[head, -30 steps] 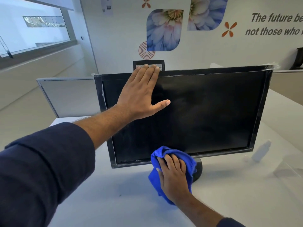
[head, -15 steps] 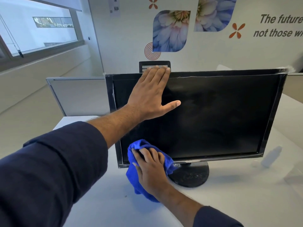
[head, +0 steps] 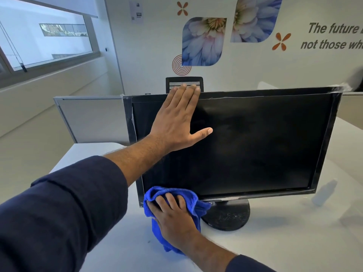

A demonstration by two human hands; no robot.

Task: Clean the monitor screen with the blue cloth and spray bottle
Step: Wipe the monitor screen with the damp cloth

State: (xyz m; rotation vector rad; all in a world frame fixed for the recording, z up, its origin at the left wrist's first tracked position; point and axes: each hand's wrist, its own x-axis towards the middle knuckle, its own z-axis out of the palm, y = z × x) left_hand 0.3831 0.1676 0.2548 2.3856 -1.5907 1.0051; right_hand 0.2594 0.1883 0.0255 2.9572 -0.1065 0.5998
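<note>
Risk one is at the monitor (head: 255, 142), near the desk's (head: 121, 252) back-left corner: the left hand (head: 174, 122) lies flat on the upper-left of the screen, fingers straight over the top bezel and gripping nothing, so it could smear the glass or tip the panel if it leans harder. Lower, the right hand (head: 174, 216) presses the bunched blue cloth (head: 169, 195) on the bottom-left bezel, fingers curled into it; a hard swipe could twist the stand. The spray bottle (head: 324, 192) stands by the desk's right edge, easy to knock off.
</note>
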